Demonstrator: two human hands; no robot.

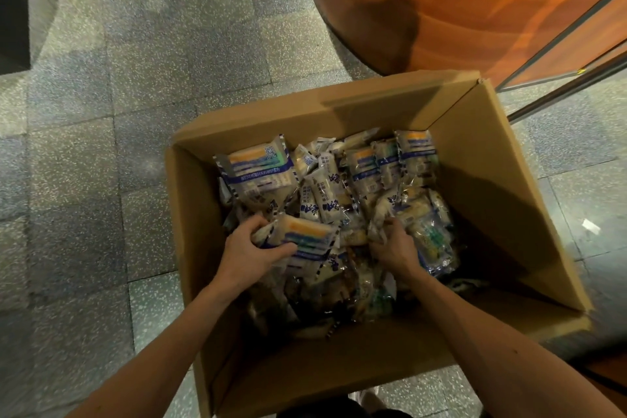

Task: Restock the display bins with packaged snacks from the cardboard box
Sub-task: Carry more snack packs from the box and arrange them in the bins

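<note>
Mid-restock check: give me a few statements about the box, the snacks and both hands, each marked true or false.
1. The left hand and the right hand are both inside the cardboard box. True.
2. The left hand grips a snack packet with an orange band. True.
3. The box is nearly empty. False: a pile of packets covers its bottom.
4. The box stands on a table. False: it sits on the speckled tiled floor.
5. The right hand rests on the box's rim. False: its fingers curl round packets in the pile.
</note>
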